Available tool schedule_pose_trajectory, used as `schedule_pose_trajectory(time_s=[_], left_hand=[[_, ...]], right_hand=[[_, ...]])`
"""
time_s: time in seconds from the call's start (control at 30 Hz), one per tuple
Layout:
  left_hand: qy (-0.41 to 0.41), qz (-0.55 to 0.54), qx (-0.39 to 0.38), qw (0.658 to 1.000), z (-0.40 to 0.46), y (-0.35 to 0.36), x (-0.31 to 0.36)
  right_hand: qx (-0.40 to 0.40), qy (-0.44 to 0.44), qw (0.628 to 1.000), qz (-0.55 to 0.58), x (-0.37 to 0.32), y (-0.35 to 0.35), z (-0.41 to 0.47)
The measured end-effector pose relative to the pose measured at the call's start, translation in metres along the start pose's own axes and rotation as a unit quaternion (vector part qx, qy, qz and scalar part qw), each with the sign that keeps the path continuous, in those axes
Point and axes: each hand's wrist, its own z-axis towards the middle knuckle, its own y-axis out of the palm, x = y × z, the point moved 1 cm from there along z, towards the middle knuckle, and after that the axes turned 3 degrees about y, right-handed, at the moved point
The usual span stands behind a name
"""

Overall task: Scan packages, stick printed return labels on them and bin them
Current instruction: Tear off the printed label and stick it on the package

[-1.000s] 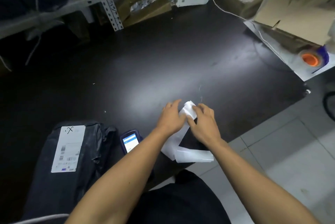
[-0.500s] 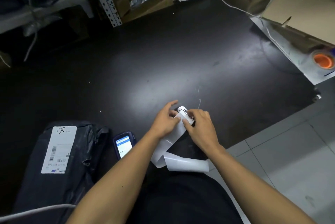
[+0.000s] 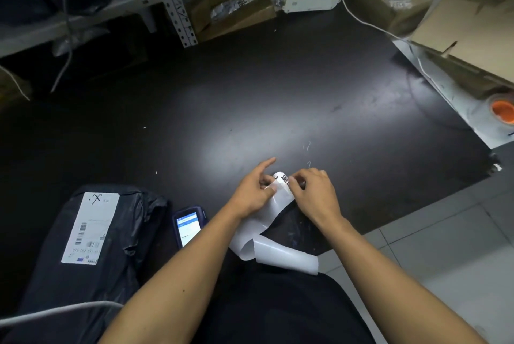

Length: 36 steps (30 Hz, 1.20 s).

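Hands met over the near edge of the dark table (image 3: 250, 99): the left hand (image 3: 251, 195) pinched the white label strip (image 3: 267, 221) with thumb and fingers, forefinger stretched out, while the right hand (image 3: 313, 193) pinched the printed label (image 3: 282, 178) at its far end. The strip's loose tail curled toward the person. A black package (image 3: 91, 254) with a shipping label lay at near left, with a handheld scanner (image 3: 189, 225) just right of it.

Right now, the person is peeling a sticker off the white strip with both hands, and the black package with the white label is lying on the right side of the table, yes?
Not quite. The head view shows the black package on the left side of the table, beside the scanner. The rest holds: the left hand and right hand both work the sticker off the white strip.
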Motion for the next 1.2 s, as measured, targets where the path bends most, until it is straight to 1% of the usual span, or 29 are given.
schedule_pose_trajectory(time_s=[0.13,0.27,0.37,0.5,0.63,0.7,0.8,0.87,0.93,1.07,1.2], left_hand=[[0.008,-0.016,-0.012,1.000,-0.001,0.001,0.005],[0.011,-0.020,-0.028,0.999,-0.001,-0.001,0.008],[0.004,-0.021,-0.019,1.000,0.000,0.000,0.009],[0.006,-0.021,-0.016,1.000,0.003,0.004,0.011],[-0.006,-0.012,0.002,1.000,0.003,0.002,0.006],[-0.009,-0.018,0.001,1.000,0.001,0.000,0.006],[-0.005,-0.030,-0.012,0.999,0.000,0.002,0.008],[-0.004,-0.037,-0.018,0.999,0.000,0.003,0.009],[-0.001,-0.033,-0.023,0.999,0.000,0.002,0.010],[0.006,-0.024,-0.027,0.999,0.000,0.002,0.013],[-0.007,-0.015,-0.019,1.000,-0.001,0.001,0.012]], right_hand=[[-0.070,-0.041,0.997,-0.017,-0.007,-0.001,0.006],[-0.079,-0.048,0.995,-0.022,-0.011,-0.008,0.011],[-0.084,-0.059,0.994,-0.026,-0.012,-0.013,0.011],[-0.078,-0.013,0.997,0.017,-0.008,-0.009,0.007],[-0.029,0.065,0.995,0.075,0.003,-0.012,0.009],[-0.040,0.049,0.995,0.079,0.005,-0.014,0.010],[-0.104,-0.012,0.994,0.037,0.002,-0.010,0.009],[-0.110,-0.022,0.993,0.022,-0.001,-0.008,0.009],[-0.110,-0.015,0.993,0.033,-0.002,-0.011,0.011],[-0.146,0.025,0.987,0.068,-0.003,-0.018,0.014],[-0.116,0.056,0.988,0.081,-0.001,-0.024,0.014]])
